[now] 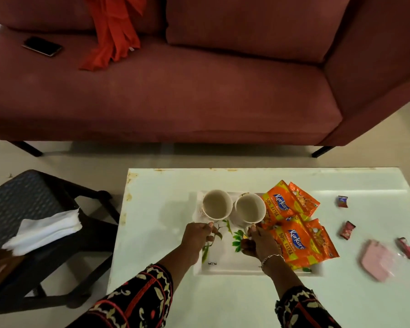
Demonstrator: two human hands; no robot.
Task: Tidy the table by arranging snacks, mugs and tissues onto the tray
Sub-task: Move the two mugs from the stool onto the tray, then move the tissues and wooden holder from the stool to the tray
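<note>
View from my head, looking down at a white table (163,233) in front of a red sofa. My left hand (197,235) curls around the near side of the left mug (217,204). My right hand (258,242) grips the near side of the right mug (250,208). Both handles are hidden under my fingers, so I judge rather than see that I hold the mugs by them.

The two pale mugs are side by side, almost touching, at the far end of a white floral tray (225,263). From this angle I cannot tell whether their bases are fully down on it. Orange snack packets (291,235) cover the tray's right side, just beside the right mug and my right hand.

To do this step well, I would set both mugs flat with a small gap between them so the rims do not knock. The right mug should not sit on a packet edge, which could tip it. I would release one hand at a time, drawing my fingers out low.

Left to gather: a stack of white tissues (45,229) on the dark stool (21,192) to my left, well apart from the tray. Three small wrapped sweets (342,201) lie on the table to my right, near a pink object (375,260).
</note>
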